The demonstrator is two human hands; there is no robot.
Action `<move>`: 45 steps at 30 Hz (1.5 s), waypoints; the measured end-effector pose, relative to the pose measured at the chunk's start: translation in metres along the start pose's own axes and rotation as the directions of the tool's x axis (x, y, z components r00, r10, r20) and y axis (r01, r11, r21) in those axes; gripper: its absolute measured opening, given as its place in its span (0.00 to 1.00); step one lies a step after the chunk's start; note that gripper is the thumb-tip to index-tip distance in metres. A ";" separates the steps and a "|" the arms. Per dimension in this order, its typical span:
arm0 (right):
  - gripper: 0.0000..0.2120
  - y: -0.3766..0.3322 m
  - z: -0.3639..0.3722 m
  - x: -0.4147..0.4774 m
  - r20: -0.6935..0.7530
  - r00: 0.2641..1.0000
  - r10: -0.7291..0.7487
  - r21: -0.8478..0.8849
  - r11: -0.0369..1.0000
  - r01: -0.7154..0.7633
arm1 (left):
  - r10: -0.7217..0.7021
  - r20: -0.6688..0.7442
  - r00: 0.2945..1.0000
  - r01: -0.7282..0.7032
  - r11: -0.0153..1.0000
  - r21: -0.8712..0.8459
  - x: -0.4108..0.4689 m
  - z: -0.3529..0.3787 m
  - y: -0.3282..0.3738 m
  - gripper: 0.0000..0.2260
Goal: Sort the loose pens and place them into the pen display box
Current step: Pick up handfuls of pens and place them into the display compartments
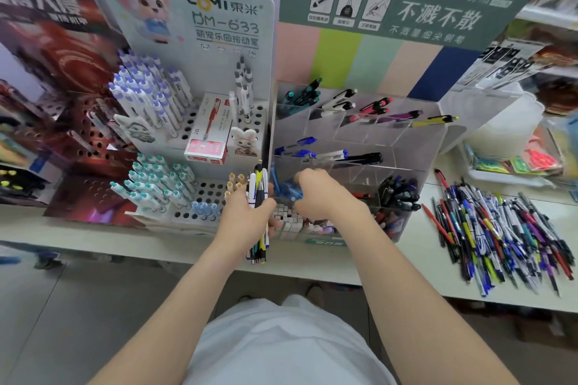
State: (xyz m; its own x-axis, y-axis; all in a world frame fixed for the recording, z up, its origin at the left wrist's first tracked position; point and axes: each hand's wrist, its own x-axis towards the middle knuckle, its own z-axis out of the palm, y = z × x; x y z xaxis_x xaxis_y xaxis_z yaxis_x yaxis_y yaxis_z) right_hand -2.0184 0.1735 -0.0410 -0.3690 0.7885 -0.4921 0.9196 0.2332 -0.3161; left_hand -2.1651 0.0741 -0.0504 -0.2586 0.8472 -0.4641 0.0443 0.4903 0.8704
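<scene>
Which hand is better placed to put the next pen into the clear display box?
Right. The right hand is at the display box, holding blue pens over a left compartment; the left hand is full, gripping a bundle of pens.

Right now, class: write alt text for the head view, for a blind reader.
The left hand grips a bundle of pens while the right hand holds blue pens at the clear pen display box. A heap of loose pens lies on the table, right of it.
</scene>
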 end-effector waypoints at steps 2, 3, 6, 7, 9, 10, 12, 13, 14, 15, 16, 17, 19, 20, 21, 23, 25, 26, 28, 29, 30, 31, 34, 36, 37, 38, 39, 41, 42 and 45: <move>0.17 0.002 -0.002 0.000 -0.037 0.999 0.016 0.048 0.999 -0.014 | -0.008 0.036 0.999 0.009 1.000 -0.022 -0.002 0.002 0.003 0.11; 0.19 0.003 -0.003 -0.002 -0.071 0.997 0.037 0.085 0.996 -0.031 | -0.011 0.061 0.998 0.013 0.999 -0.032 -0.003 0.002 0.004 0.12; 0.21 0.010 0.000 -0.009 -0.216 0.965 0.146 0.232 0.968 -0.095 | -0.018 0.121 0.992 0.025 0.998 -0.056 -0.003 0.004 0.005 0.12; 0.21 0.013 0.003 -0.011 -0.265 0.948 0.177 0.261 0.959 -0.106 | -0.011 0.137 0.991 0.020 0.998 -0.064 -0.004 0.004 0.006 0.13; 0.22 0.019 0.008 -0.016 -0.326 0.920 0.218 0.294 0.948 -0.121 | 0.005 0.166 0.986 0.007 0.997 -0.072 -0.004 0.006 0.008 0.13; 0.23 0.021 0.011 -0.018 -0.342 0.908 0.241 0.337 0.934 -0.121 | 0.010 0.179 0.984 0.002 0.998 -0.067 -0.004 0.007 0.009 0.14; 0.23 0.022 0.013 -0.023 -0.381 0.880 0.283 0.460 0.884 -0.085 | 0.025 0.209 0.978 -0.015 0.999 -0.051 -0.004 0.011 0.010 0.14; 0.23 0.023 0.015 -0.027 -0.409 0.861 0.304 0.521 0.852 -0.053 | 0.037 0.225 0.974 -0.027 0.999 -0.044 -0.003 0.013 0.011 0.15; 0.21 0.024 0.016 -0.029 -0.439 0.837 0.328 0.576 0.817 -0.018 | 0.046 0.240 0.970 -0.037 0.999 -0.040 -0.003 0.015 0.011 0.15; 0.19 0.024 0.019 -0.031 -0.464 0.813 0.352 0.623 0.782 0.018 | 0.053 0.247 0.968 -0.044 0.998 -0.040 -0.003 0.015 0.012 0.15; 0.18 0.023 0.023 -0.033 -0.486 0.791 0.371 0.658 0.751 0.053 | 0.057 0.240 0.969 -0.047 0.998 -0.046 -0.003 0.015 0.012 0.15; 0.17 0.022 0.028 -0.033 -0.506 0.775 0.378 0.674 0.735 0.082 | 0.058 0.217 0.974 -0.046 0.997 -0.060 -0.003 0.014 0.013 0.15; 0.15 0.017 0.041 -0.029 -0.541 0.771 0.336 0.642 0.757 0.121 | 0.052 0.131 0.990 -0.036 0.992 -0.118 -0.002 0.012 0.012 0.13; 0.14 0.013 0.048 -0.025 -0.544 0.788 0.288 0.604 0.787 0.129 | 0.048 0.085 0.995 -0.035 0.987 -0.155 0.000 0.010 0.010 0.12; 0.15 0.009 0.054 -0.021 -0.536 0.808 0.244 0.569 0.811 0.133 | 0.044 0.051 0.998 -0.033 0.981 -0.189 0.001 0.008 0.009 0.11; 0.20 0.001 0.061 -0.017 -0.538 0.809 0.236 0.572 0.807 0.145 | 0.026 0.035 0.999 -0.017 0.971 -0.238 0.002 0.003 0.007 0.11; 0.27 0.000 0.062 -0.016 -0.533 0.780 0.328 0.661 0.737 0.141 | 0.011 0.061 0.998 0.006 0.961 -0.275 0.002 -0.002 0.006 0.11; 0.29 0.000 0.064 -0.016 -0.506 0.781 0.367 0.707 0.695 0.132 | 0.008 0.072 0.997 0.013 0.957 -0.288 0.001 -0.003 0.005 0.11; 0.27 -0.002 0.066 -0.017 -0.450 0.818 0.358 0.752 0.646 0.130 | 0.005 0.083 0.997 0.021 0.952 -0.305 0.000 -0.005 0.003 0.12; 0.25 -0.005 0.067 -0.017 -0.453 0.839 0.302 0.734 0.661 0.159 | 0.001 0.087 0.996 0.027 0.949 -0.313 0.000 -0.005 0.001 0.13; 0.23 -0.007 0.068 -0.017 -0.467 0.857 0.220 0.693 0.693 0.200 | -0.003 0.090 0.996 0.032 0.946 -0.323 0.000 -0.006 0.000 0.13; 0.23 -0.009 0.069 -0.017 -0.472 0.871 0.133 0.647 0.723 0.240 | -0.005 0.092 0.996 0.036 0.942 -0.335 0.000 -0.006 0.000 0.14; 0.25 -0.009 0.073 -0.019 -0.488 0.870 0.071 0.561 0.789 0.250 | -0.003 0.084 0.996 0.034 0.926 -0.376 -0.001 -0.010 0.000 0.15; 0.28 -0.007 0.077 -0.021 -0.527 0.835 0.157 0.577 0.788 0.216 | 0.004 0.077 0.997 0.027 0.916 -0.400 -0.001 -0.011 0.000 0.15; 0.30 -0.005 0.080 -0.022 -0.545 0.813 0.205 0.597 0.775 0.205 | 0.008 0.081 0.997 0.026 0.911 -0.412 -0.002 -0.012 0.001 0.15; 0.32 -0.002 0.084 -0.020 -0.543 0.800 0.255 0.625 0.760 0.181 | 0.014 0.088 0.996 0.025 0.906 -0.424 -0.002 -0.012 0.002 0.15; 0.33 -0.001 0.084 -0.018 -0.508 0.810 0.294 0.659 0.738 0.145 | 0.021 0.099 0.995 0.024 0.900 -0.435 -0.003 -0.013 0.002 0.15; 0.35 -0.001 0.082 -0.015 -0.388 0.885 0.259 0.691 0.717 0.093 | 0.040 0.122 0.992 0.020 0.893 -0.449 -0.004 -0.012 0.004 0.15; 0.34 0.000 0.083 -0.014 -0.357 0.917 0.180 0.653 0.750 0.107 | 0.052 0.132 0.990 0.013 0.893 -0.450 -0.005 -0.012 0.004 0.15; 0.26 0.001 0.085 -0.016 -0.454 0.891 0.008 0.399 0.896 0.195 | 0.082 0.146 0.986 -0.011 0.900 -0.437 -0.007 -0.011 0.004 0.15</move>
State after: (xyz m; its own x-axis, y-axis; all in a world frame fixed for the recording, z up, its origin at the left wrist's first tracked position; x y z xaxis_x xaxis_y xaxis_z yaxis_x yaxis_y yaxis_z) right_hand -2.0227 0.1123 -0.1027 -0.2602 0.9628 -0.0728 0.6982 0.1355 -0.7029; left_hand -2.1734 0.0685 -0.0418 -0.1104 0.9055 -0.4097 -0.3789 0.3428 0.8596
